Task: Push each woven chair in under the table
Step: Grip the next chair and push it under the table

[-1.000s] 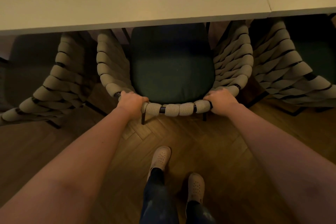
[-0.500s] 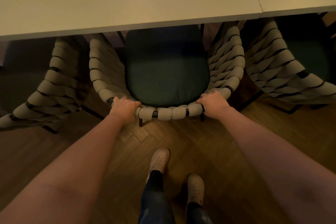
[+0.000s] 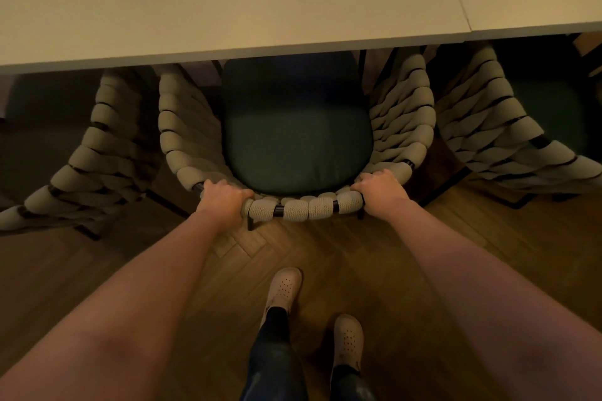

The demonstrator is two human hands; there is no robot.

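Middle woven chair (image 3: 306, 209): green seat cushion (image 3: 296, 140) partly under the table (image 3: 228, 3) at its near edge; I log left hand (image 3: 224, 196) and right hand (image 3: 380, 187) each wrapped round its back rail, well apart; left woven chair (image 3: 97, 153) and right woven chair (image 3: 495, 127) flank it, seemingly tucked in, dimly lit.

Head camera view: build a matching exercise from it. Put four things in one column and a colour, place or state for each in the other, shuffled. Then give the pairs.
Column A
1. cushion
2. table
3. left hand
4. shoes

Column B
a. pale top, over the front of the chair
b. standing on the wooden floor
c. dark green, lying on the chair seat
d. gripping the chair's back rim

Pairs: 1-c, 2-a, 3-d, 4-b.
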